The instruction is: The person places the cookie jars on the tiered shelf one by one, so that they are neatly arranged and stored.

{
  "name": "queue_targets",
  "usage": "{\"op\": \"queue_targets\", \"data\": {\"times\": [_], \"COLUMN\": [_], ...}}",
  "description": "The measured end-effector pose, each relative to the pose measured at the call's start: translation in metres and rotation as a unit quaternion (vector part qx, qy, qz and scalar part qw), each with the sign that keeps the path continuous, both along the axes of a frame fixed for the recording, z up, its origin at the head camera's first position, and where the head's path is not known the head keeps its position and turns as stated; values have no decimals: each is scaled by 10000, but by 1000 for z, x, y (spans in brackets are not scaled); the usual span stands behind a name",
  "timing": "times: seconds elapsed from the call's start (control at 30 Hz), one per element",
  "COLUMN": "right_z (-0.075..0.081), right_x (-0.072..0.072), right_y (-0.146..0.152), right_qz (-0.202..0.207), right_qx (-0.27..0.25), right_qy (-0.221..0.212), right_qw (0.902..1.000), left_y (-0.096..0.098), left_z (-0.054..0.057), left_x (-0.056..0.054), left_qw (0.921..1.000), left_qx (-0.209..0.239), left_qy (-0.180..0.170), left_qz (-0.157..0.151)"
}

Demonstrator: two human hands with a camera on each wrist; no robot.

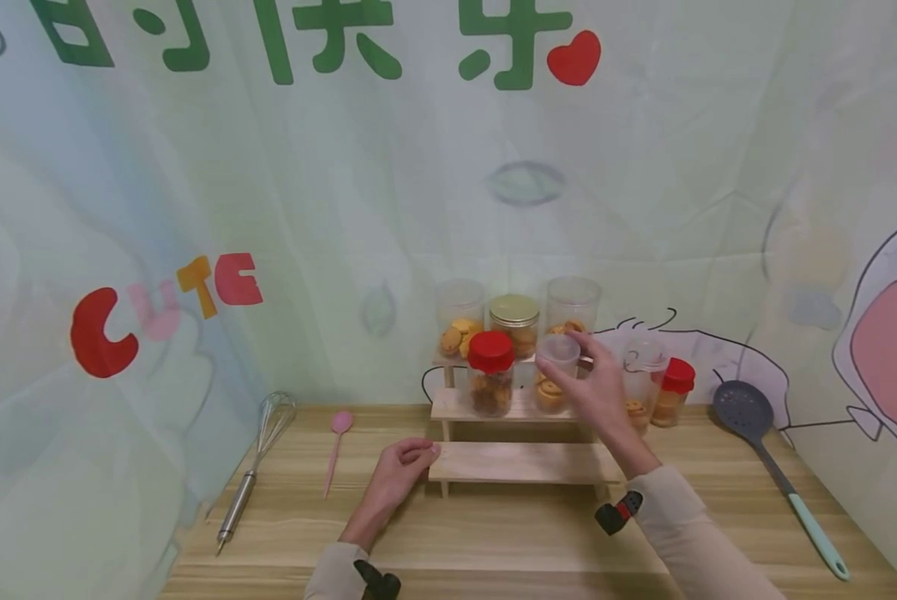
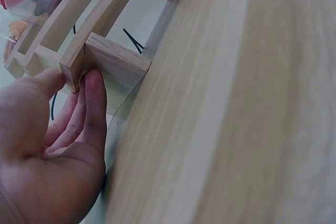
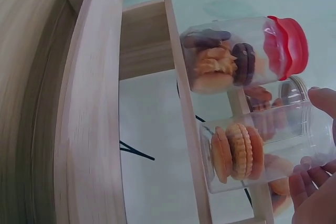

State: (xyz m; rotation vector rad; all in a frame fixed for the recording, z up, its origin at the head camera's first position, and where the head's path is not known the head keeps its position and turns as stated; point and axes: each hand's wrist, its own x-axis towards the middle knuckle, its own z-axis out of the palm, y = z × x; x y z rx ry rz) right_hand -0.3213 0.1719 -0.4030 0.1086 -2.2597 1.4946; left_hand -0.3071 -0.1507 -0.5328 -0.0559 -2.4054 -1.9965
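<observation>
A three-step wooden rack (image 1: 523, 460) stands on the table, and my left hand (image 1: 398, 477) pinches the left end of its lowest step between thumb and fingers. In the left wrist view the thumb is on one side of that board (image 2: 74, 62), the fingers on the other. My right hand (image 1: 600, 390) holds a clear plastic jar (image 1: 551, 390) near its top, at the middle step. Several cookies (image 3: 239, 151) are stacked in the bottom of this jar. To its left on the same step is a red-lidded cookie jar (image 1: 491, 379).
On the top step are two clear jars and a gold-lidded jar (image 1: 514, 321) of cookies. Right of the rack stand another clear jar (image 1: 636, 408) and a red-lidded jar (image 1: 675, 387). A whisk (image 1: 249, 479) and pink spoon (image 1: 338, 437) lie left; a skimmer (image 1: 749, 412) lies right.
</observation>
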Motion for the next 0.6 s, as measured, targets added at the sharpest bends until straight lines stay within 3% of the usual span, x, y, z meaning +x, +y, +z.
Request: {"op": "queue_targets", "data": {"times": [0.33, 0.6], "right_z": [-10, -16], "right_x": [-7, -7], "right_y": [-7, 0], "right_qz": [-194, -8], "right_qx": [-37, -85], "right_qy": [588, 594], "right_qw": [9981, 9982], "left_y": [-1, -1], "left_z": [-1, -2], "left_x": [0, -1], "left_qw": [10000, 10000], "left_qx": [35, 18], "left_qy": [7, -35], "left_qz": [-43, -21]}}
